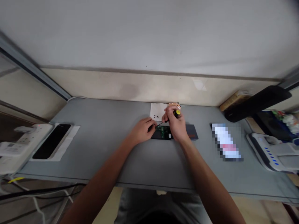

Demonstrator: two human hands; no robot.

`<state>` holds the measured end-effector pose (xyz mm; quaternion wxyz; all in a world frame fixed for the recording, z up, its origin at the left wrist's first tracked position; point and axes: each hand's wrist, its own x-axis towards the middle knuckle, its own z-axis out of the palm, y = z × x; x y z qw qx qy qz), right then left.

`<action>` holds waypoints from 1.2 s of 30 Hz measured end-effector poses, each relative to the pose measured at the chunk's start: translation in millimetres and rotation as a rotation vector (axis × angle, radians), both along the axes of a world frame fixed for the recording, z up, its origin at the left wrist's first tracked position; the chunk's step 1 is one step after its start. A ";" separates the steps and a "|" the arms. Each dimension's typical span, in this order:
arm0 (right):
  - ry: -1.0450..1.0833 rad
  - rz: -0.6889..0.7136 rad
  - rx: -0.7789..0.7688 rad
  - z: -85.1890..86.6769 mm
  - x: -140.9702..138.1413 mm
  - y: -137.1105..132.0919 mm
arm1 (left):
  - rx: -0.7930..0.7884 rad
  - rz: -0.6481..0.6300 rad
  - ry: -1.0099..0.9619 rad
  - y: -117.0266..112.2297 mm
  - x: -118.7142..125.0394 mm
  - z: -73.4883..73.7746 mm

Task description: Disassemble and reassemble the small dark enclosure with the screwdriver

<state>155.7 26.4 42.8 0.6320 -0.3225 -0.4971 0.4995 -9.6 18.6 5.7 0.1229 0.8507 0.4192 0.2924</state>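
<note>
A small dark device with a green circuit board (163,133) exposed lies in the middle of the grey mat (112,149). My right hand (175,124) is closed round a screwdriver with a yellow-and-black handle (177,113), its thin shaft slanting down to the left toward the board. My left hand (142,130) rests at the device's left edge, fingers curled and pinched by the screwdriver tip. A white paper (157,112) with a few small dark screws lies just behind the hands.
A dark phone on a white cloth (52,141) lies at the left, beside a white power strip (21,143). A dark grey flat box (192,132) sits right of the device, a blurred-out phone (226,142) farther right, and a black lamp head (259,102).
</note>
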 end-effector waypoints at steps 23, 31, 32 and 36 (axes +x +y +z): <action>0.175 -0.008 -0.101 8.4 4.8 3.3 | 0.019 -0.002 -0.013 0.4 -1.1 -1.4; 0.077 -0.087 -0.091 -0.1 10.4 4.7 | 0.016 -0.006 -0.019 -0.6 -1.1 -1.1; 0.077 -0.114 -0.070 -1.1 9.0 5.1 | 0.011 -0.003 -0.017 -0.6 -1.0 -1.0; 0.188 -0.055 -0.055 0.0 4.3 5.0 | 0.009 0.001 -0.010 0.0 -1.0 -1.3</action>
